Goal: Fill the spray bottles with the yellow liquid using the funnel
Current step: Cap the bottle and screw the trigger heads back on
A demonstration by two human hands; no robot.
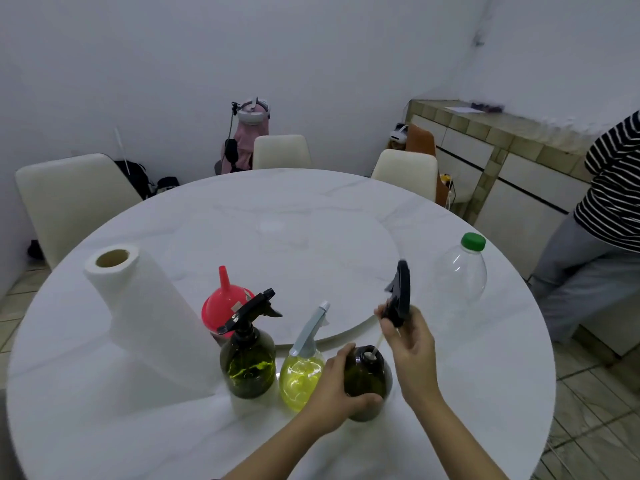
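My left hand (334,386) grips a dark green spray bottle (366,377) standing on the table, its neck uncovered. My right hand (410,344) holds the black spray head (400,294) above and to the right of that neck, with its thin dip tube still reaching into the opening. To the left stand a clear bottle (300,379) with yellow liquid and a grey sprayer, and another dark green bottle (248,367) with a black sprayer and yellow liquid inside. A red funnel (223,304) rests upside down behind them.
A paper towel roll (138,317) stands at the left on the round white marble table (173,438). An empty clear bottle (462,275) with a green cap stands at the right. A turntable (304,244) fills the table's middle. Chairs ring the far side; a person in a striped top (613,188) stands at the right.
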